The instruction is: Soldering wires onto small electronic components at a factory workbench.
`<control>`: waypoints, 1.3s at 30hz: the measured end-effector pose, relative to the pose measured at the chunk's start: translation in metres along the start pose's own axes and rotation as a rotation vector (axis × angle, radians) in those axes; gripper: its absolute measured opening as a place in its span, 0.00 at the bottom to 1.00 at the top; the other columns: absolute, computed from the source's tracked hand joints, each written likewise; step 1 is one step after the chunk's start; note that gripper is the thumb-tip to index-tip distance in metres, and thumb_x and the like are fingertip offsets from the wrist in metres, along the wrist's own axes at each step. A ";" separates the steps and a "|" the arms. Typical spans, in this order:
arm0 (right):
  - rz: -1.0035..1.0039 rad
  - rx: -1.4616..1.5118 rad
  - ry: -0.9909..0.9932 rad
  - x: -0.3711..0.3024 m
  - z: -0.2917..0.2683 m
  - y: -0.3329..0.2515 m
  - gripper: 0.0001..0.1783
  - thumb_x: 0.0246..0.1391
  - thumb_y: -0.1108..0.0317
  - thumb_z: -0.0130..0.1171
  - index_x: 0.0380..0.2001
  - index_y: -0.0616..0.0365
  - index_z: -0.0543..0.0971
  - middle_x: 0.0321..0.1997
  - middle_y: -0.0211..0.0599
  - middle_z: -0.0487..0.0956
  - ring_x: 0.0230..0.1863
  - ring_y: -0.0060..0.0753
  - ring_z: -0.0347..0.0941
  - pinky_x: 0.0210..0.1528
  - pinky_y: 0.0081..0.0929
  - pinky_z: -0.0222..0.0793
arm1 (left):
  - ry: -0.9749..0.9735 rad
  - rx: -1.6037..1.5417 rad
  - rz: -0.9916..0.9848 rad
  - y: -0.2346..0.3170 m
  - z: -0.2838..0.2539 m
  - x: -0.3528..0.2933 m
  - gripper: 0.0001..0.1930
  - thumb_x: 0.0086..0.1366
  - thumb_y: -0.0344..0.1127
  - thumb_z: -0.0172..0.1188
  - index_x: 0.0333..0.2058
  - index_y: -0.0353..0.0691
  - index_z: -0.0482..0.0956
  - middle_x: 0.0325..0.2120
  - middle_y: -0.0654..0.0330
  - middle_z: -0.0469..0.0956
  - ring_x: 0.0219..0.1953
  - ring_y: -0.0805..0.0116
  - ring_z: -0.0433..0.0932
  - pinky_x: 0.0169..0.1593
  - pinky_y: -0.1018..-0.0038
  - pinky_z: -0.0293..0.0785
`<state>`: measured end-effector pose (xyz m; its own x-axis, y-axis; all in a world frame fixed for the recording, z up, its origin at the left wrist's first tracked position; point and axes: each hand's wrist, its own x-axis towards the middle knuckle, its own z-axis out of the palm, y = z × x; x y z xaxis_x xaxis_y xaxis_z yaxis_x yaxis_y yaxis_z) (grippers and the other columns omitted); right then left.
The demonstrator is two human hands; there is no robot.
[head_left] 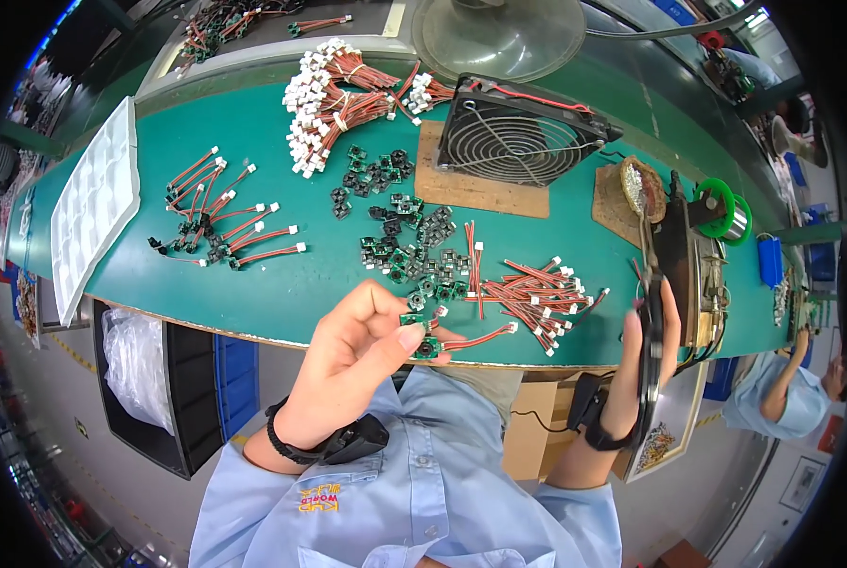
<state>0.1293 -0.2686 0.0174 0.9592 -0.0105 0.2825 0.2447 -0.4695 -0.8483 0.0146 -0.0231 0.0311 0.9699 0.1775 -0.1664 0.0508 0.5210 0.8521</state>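
My left hand [348,364] is near the table's front edge, thumb and fingers pinching small green circuit boards [428,347]. A short red-and-black wire lead [480,338] with a white plug extends right from them. In my right hand [668,331] is a soldering iron [648,293], held upright by its dark handle. Its metal end points away from me, by a round tin [637,185] of pale grains. Loose small circuit boards [419,237] lie beyond my left hand, and a pile of loose wire leads [542,298] lies between my hands.
A black fan [523,137] stands on a brown board [485,194]. Bundled white-plug leads [324,109] lie at the back. Boards with leads [220,222] and a white moulded tray [97,204] are left. A green solder spool [722,210] stands right; another person [788,393] works beyond.
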 end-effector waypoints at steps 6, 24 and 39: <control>-0.570 0.143 -0.245 -0.056 -0.014 -0.011 0.26 0.45 0.58 0.62 0.45 0.62 0.72 0.25 0.34 0.75 0.30 0.26 0.71 0.48 0.38 0.58 | 0.065 0.139 0.075 -0.008 0.001 0.000 0.07 0.64 0.31 0.49 0.36 0.35 0.62 0.37 0.45 0.77 0.38 0.65 0.77 0.45 0.71 0.70; -0.711 0.118 -0.450 -0.066 0.003 -0.028 0.22 0.35 0.56 0.65 0.35 0.55 0.75 0.11 0.28 0.71 0.12 0.25 0.66 0.39 0.36 0.54 | 0.128 0.483 0.222 -0.016 -0.003 0.000 0.08 0.60 0.25 0.56 0.32 0.33 0.65 0.31 0.58 0.74 0.35 0.77 0.75 0.43 0.80 0.67; -0.607 0.146 -0.470 -0.068 -0.002 -0.029 0.23 0.32 0.59 0.70 0.37 0.49 0.79 0.22 0.21 0.77 0.20 0.19 0.71 0.40 0.27 0.54 | 0.080 0.560 0.208 -0.007 0.001 0.001 0.06 0.62 0.27 0.51 0.32 0.38 0.62 0.34 0.53 0.79 0.42 0.70 0.77 0.61 0.69 0.46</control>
<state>0.0570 -0.2556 0.0236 0.6032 0.6010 0.5244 0.7304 -0.1521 -0.6659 0.0154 -0.0272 0.0256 0.9531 0.3023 0.0132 0.0009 -0.0464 0.9989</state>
